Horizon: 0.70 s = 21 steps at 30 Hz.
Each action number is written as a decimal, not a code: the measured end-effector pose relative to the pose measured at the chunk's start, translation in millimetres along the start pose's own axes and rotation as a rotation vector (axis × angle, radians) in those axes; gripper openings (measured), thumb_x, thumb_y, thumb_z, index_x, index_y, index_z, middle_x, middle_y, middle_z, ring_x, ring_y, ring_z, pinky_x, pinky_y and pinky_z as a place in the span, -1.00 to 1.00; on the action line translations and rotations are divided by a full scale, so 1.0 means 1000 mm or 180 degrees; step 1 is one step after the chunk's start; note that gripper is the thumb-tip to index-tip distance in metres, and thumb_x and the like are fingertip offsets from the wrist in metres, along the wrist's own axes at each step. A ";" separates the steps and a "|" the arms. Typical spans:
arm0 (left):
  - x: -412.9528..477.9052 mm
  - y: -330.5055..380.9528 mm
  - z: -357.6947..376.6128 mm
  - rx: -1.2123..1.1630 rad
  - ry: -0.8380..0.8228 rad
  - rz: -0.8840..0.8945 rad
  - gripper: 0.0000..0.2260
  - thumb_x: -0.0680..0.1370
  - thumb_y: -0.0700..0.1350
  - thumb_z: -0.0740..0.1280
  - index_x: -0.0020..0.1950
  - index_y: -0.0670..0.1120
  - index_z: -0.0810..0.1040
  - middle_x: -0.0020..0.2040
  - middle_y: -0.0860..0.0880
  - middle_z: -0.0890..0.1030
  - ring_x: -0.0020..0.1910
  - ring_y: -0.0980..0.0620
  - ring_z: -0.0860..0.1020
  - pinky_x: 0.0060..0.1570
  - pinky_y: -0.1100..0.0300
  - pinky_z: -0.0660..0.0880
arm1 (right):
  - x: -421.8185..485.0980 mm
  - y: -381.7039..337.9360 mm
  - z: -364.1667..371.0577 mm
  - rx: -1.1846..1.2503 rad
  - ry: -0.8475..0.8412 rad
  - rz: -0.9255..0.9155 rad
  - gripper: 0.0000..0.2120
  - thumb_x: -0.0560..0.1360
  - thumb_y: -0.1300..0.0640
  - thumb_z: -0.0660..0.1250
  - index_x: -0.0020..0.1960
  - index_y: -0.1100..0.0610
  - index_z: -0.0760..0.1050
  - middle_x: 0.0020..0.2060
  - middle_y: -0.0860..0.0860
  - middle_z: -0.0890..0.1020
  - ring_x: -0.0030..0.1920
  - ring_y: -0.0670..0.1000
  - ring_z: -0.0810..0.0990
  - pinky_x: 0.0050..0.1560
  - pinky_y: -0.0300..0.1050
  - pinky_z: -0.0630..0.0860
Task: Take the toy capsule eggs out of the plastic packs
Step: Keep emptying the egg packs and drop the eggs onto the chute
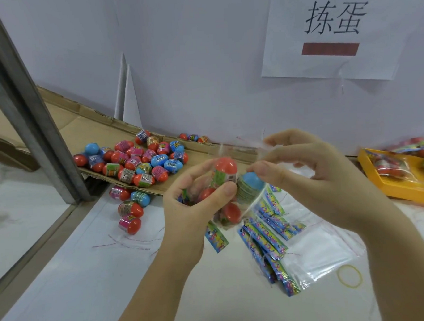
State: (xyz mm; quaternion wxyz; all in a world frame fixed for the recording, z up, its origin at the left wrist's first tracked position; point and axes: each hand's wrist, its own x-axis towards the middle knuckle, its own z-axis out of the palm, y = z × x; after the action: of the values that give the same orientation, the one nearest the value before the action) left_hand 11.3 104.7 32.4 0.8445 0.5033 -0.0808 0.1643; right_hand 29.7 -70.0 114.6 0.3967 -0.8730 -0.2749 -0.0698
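White paper covers the counter [89, 277], marked here and there with thin red pen strokes, and white sheeting lines the wall behind it. A grey metal post [26, 101] slants up at the left. Flattened brown cardboard [86, 132] lies along the foot of the wall and carries a heap of loose capsule eggs [137, 161] in orange and blue. A few more eggs [130, 208] sit just off its edge on the paper.

A paper sign [332, 31] on the wall reads "拣蛋" in black, with a dark red bar beneath. Several egg labels show a "6"; the rest of their print is too small to read. The lettering on the striped header cards of the emptied packs [269, 238], lying on the counter under the hands, is blurred. A yellow rubber band [338, 276] lies beside them, and a yellow tray [399, 189] of filled packs sits at the right edge.

Above the counter, the left hand [195, 198] has its fingers curled around a plastic pack [230, 218] holding an orange-capped egg [225, 165] and a blue-capped egg [252, 181]. The right hand [312, 169] has its fingers pinched on the pack's clear film at the top.
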 end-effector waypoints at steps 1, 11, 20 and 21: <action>0.000 0.000 0.000 -0.0022 0.0044 0.0012 -0.67 0.23 -0.14 0.54 -0.03 0.04 0.72 -0.11 -0.05 0.72 -0.12 -0.02 0.70 -0.19 0.17 0.62 | -0.001 0.001 0.000 -0.0042 -0.0044 0.0015 -0.68 0.40 -0.37 0.27 -0.15 -0.18 0.65 0.03 -0.31 0.50 0.12 -0.28 0.44 0.05 -0.36 0.29; -0.001 -0.005 0.010 -0.0405 0.0895 -0.0217 -0.46 0.12 -0.03 0.57 0.09 -0.03 0.66 -0.02 -0.07 0.72 -0.05 -0.04 0.70 -0.16 0.15 0.63 | 0.012 0.015 0.032 0.1762 0.0084 0.0431 -0.26 0.08 -0.22 0.55 0.21 -0.22 0.37 0.10 -0.07 0.58 -0.07 -0.08 0.65 -0.16 -0.17 0.58; 0.001 0.000 0.006 -0.0018 0.0445 -0.0382 -0.57 0.39 -0.03 0.44 0.19 -0.21 0.59 -0.03 -0.14 0.69 -0.10 -0.07 0.67 -0.19 0.11 0.62 | 0.018 0.020 0.047 0.2370 0.0732 0.0521 -0.89 0.27 -0.02 0.47 -0.26 0.00 0.67 -0.36 0.03 0.62 -0.38 0.02 0.52 -0.41 -0.10 0.50; 0.003 0.002 0.003 0.0152 0.0380 -0.0421 -0.59 0.37 0.01 0.47 0.12 -0.21 0.63 -0.08 -0.17 0.68 -0.15 -0.09 0.66 -0.20 0.08 0.63 | 0.018 0.021 0.044 0.2314 0.0724 0.0494 -0.90 0.27 -0.02 0.47 -0.27 -0.01 0.67 -0.38 0.01 0.63 -0.40 -0.01 0.52 -0.45 -0.16 0.48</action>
State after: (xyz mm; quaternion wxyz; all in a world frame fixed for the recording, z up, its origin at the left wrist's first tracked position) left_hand 13.2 103.2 36.7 0.8446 0.5168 0.0071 0.1398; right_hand 52.0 -41.4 77.1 0.7122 -0.6804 -0.1691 -0.0339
